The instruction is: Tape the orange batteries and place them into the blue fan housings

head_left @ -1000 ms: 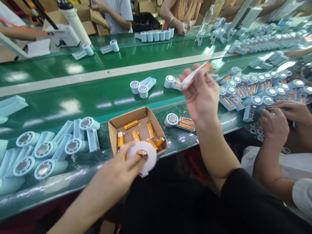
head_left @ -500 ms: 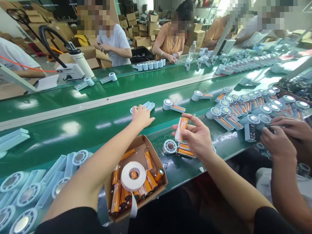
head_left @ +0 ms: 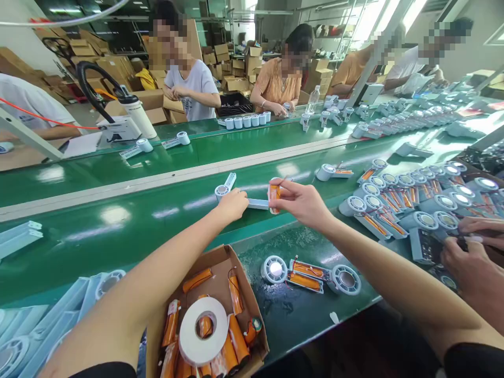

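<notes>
My left hand (head_left: 235, 203) is closed over the head end of a pale blue fan housing whose open handle (head_left: 258, 203) points right. Close behind it lies another pale blue housing (head_left: 222, 191) on the green conveyor belt. At the far end of the gripped handle, my right hand (head_left: 303, 203) pinches an orange battery (head_left: 274, 194) partly wrapped in white tape. Below my arms stands a cardboard box (head_left: 258, 315) of orange batteries, with a white tape roll (head_left: 189, 341) on top. Two housings with orange batteries (head_left: 305, 283) in their handles lie beside the box.
Many filled housings (head_left: 381, 205) crowd the right side, near a co-worker's hands (head_left: 472, 257). Stacked blue housings (head_left: 59, 315) lie at lower left. A pale divider (head_left: 173, 176) runs along the belt. Several people work across it, near a bottle (head_left: 313, 100) and a white pump-like device (head_left: 136, 115).
My left hand has closed on a housing and turned its handle rightward. My right hand has carried the battery up and left to that handle. The camera view has shifted slightly.
</notes>
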Tool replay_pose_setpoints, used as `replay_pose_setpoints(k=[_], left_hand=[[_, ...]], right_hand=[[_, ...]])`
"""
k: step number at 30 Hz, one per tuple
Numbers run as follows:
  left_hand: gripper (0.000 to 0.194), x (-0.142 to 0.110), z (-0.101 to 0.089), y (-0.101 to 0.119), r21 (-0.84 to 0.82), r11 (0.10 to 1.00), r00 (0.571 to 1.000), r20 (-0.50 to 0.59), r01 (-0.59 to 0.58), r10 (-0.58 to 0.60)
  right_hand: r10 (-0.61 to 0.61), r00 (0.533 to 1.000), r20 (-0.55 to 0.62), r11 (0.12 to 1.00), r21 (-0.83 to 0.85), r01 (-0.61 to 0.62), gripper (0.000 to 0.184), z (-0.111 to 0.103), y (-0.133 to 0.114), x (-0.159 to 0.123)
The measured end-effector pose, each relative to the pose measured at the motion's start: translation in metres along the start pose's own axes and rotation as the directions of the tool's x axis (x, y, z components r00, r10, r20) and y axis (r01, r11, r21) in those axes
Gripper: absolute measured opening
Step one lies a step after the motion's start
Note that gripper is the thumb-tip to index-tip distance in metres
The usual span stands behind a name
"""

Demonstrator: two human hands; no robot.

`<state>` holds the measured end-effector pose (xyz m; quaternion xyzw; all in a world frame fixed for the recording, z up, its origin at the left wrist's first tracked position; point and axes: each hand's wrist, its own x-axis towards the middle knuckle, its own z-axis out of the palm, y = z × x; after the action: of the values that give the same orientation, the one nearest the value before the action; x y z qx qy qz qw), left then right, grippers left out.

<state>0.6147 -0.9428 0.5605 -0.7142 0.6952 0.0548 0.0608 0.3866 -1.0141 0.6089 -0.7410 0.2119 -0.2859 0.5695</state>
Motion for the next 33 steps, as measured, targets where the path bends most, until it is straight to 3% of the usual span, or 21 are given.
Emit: replay_pose_setpoints(k=[2, 5, 8, 14, 22, 27, 29, 31, 33], left_hand=[[0.013, 0.009, 0.001, 0.001, -0.022, 1.0, 0.999, 0.033, 0.005, -0.004], [0.024, 0.019, 0.0, -0.001, -0.071, 0.997, 0.997, 0.071, 0.025, -0.02], [0.028, 0.022, -0.003, -0.003, -0.141, 0.988, 0.996, 0.082, 0.054, -0.043], [0.031, 0.022, -0.007, 0.0, -0.286, 0.951, 0.993, 0.043, 0.116, -0.108], [0.036, 0.028, -0.001, 0.013, -0.414, 0.889, 0.977, -0.006, 0.194, -0.215], [0.034, 0.037, -0.002, 0.019, -0.471, 0.857, 0.971, -0.005, 0.21, -0.241], [0.032, 0.039, -0.008, 0.024, -0.491, 0.846, 0.969, -0.014, 0.206, -0.245], [0.024, 0.031, -0.02, 0.031, -0.509, 0.84, 0.968, -0.047, 0.188, -0.245], [0.024, 0.002, -0.033, 0.038, -0.521, 0.842, 0.969, -0.105, 0.139, -0.224]], right_hand=[[-0.018, 0.999, 0.035, 0.986, -0.164, 0.023, 0.057, 0.002, 0.017, 0.031], [-0.064, 0.992, 0.107, 0.894, -0.436, 0.104, 0.044, 0.002, 0.041, 0.056], [-0.074, 0.984, 0.161, 0.805, -0.573, 0.154, 0.04, 0.001, 0.06, 0.062], [-0.024, 0.974, 0.224, 0.704, -0.688, 0.176, 0.04, -0.001, 0.084, 0.06], [0.073, 0.932, 0.356, 0.524, -0.809, 0.268, 0.044, -0.003, 0.088, 0.054], [0.209, 0.904, 0.372, 0.31, -0.903, 0.299, 0.056, 0.015, 0.08, 0.058], [0.243, 0.884, 0.4, 0.278, -0.902, 0.331, 0.055, 0.021, 0.076, 0.065], [0.251, 0.869, 0.426, 0.283, -0.891, 0.355, 0.049, 0.02, 0.073, 0.073], [0.25, 0.868, 0.428, 0.281, -0.89, 0.358, 0.041, 0.013, 0.07, 0.079]])
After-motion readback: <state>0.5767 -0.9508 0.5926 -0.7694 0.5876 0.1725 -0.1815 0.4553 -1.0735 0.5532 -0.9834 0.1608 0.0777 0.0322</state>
